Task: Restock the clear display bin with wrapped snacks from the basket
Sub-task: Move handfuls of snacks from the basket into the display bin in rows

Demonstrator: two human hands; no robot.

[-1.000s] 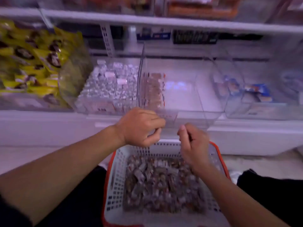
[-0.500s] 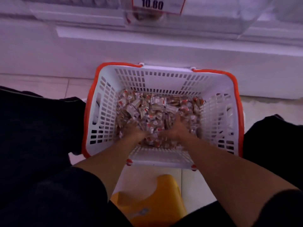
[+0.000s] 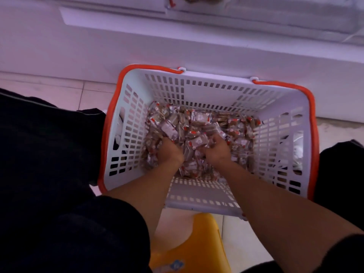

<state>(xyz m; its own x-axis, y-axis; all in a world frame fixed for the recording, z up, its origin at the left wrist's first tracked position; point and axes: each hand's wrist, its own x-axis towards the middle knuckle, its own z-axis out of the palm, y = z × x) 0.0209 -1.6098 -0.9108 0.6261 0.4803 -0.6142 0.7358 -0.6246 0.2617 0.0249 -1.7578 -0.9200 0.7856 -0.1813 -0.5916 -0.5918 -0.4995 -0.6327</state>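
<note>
Digging into wrapped snacks [image 3: 199, 125], left hand [image 3: 169, 149] and right hand [image 3: 216, 149] sit side by side, fingers curled, clamped on handfuls. Snacks pile all round the fingers inside white basket [image 3: 206, 89], orange-rimmed, on tiled floor [image 3: 59, 91]. White shelf base [image 3: 177, 42] beyond fingers; yellow stool [image 3: 197, 243] nearer than wrists. Dim purple light.

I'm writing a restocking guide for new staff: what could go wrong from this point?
Both the left hand and the right hand dig into loose wrapped snacks in the basket; an overfull double scoop may spill on the way up. The basket sits between the knees, so lifting could tip it.
</note>
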